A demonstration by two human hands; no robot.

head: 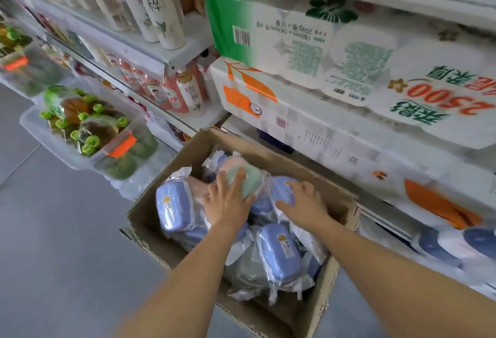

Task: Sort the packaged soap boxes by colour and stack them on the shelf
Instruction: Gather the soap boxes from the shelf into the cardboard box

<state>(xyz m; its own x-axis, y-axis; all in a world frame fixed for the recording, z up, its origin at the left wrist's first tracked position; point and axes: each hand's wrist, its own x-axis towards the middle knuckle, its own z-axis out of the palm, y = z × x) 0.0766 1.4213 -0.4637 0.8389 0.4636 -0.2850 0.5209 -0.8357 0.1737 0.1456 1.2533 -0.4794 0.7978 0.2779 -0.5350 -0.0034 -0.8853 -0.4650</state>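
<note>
An open cardboard box (343, 219) on the floor holds several plastic-wrapped soap boxes. My left hand (228, 201) lies with spread fingers on a green soap box (251, 176) near the box's far side. A pink soap box (229, 163) shows just behind the green one. My right hand (303, 201) rests with curled fingers over a blue soap box (280, 190). Other blue soap boxes lie at the left (174, 206) and in the near middle (281, 249). More blue and white soap boxes (456, 243) sit on the low shelf at the right.
Large tissue packs (335, 50) fill the shelf above the box. Bottles (158, 2) stand on the upper left shelves. Clear plastic bins (88, 133) with green-capped items sit on the floor at the left. Grey floor (53, 243) lies to the left of the box.
</note>
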